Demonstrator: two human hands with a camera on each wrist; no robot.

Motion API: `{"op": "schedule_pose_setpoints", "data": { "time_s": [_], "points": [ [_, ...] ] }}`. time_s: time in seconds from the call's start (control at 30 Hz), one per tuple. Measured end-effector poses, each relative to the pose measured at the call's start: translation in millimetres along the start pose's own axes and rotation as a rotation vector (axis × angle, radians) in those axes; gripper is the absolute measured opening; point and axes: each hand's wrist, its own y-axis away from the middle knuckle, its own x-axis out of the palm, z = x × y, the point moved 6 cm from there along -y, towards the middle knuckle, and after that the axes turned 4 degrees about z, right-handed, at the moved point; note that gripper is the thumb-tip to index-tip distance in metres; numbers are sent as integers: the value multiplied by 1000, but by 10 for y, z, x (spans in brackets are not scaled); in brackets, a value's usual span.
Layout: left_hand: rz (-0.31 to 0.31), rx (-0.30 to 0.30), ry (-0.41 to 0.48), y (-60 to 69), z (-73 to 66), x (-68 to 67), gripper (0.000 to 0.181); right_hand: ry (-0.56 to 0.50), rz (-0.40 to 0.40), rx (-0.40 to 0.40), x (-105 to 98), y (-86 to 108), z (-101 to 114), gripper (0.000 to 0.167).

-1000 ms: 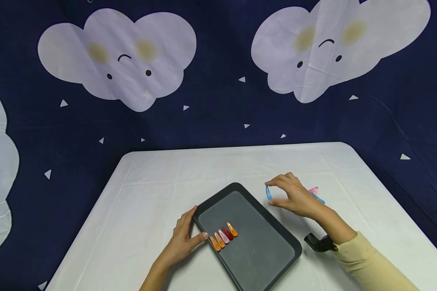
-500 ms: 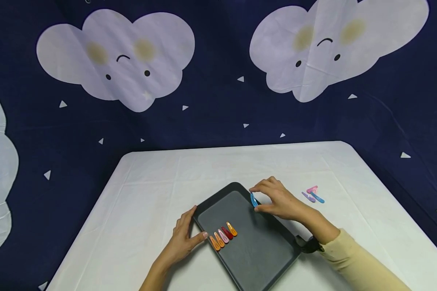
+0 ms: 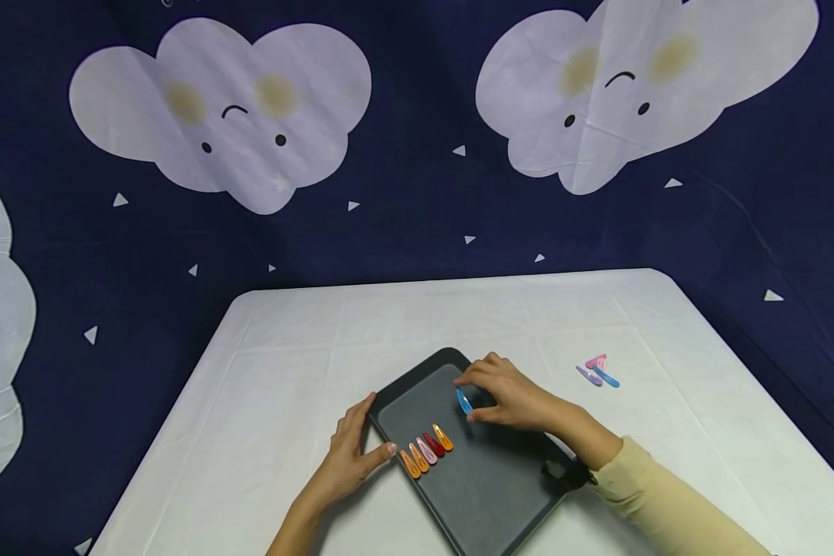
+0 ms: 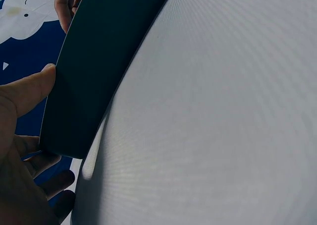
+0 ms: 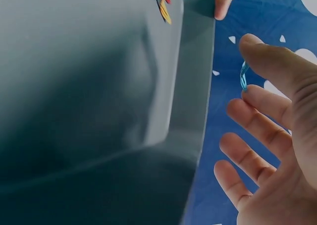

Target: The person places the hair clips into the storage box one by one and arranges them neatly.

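Note:
My right hand point(image 3: 510, 395) pinches a blue snap hair clip point(image 3: 464, 401) between thumb and fingertips, over the upper right part of a dark grey baking tray point(image 3: 486, 502). In the right wrist view the clip point(image 5: 243, 75) stands between thumb and index finger, other fingers spread. My left hand point(image 3: 350, 448) rests against the tray's left corner, thumb at the rim and fingers extended along the outside. Inside the tray, near its left edge, lies a slanted row of snap clips: orange point(image 3: 410, 464), orange point(image 3: 419, 458), pink point(image 3: 427, 451), dark red point(image 3: 434, 445) and orange point(image 3: 442, 438).
Right of the tray, a loose group lies on the white tablecloth point(image 3: 299, 371): a pink clip point(image 3: 595, 361), a purple clip point(image 3: 588, 376) and another blue clip point(image 3: 606, 378). A dark blue cloth with white clouds hangs behind the table. A black strap piece point(image 3: 570, 472) sits at my right wrist.
My right hand has carried the blue clip leftward from beside the tray to over its interior, uncovering the loose clips at the right. The left hand and tray stay put.

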Motion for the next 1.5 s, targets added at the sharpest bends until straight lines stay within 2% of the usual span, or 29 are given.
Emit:
{"op": "schedule_pose_setpoints", "data": {
  "time_s": [0.5,0.87,1.5],
  "points": [
    [-4,3,-18,0,0,-4,86,-23,132,-43,292,-50,56,47],
    [-5,-11,-6,10,3,6,86,-4,265,7,452,-65,66,47],
    [-9,0,-1,-7,14,4,88,41,280,31,536,-81,45,47]
  ]
}}
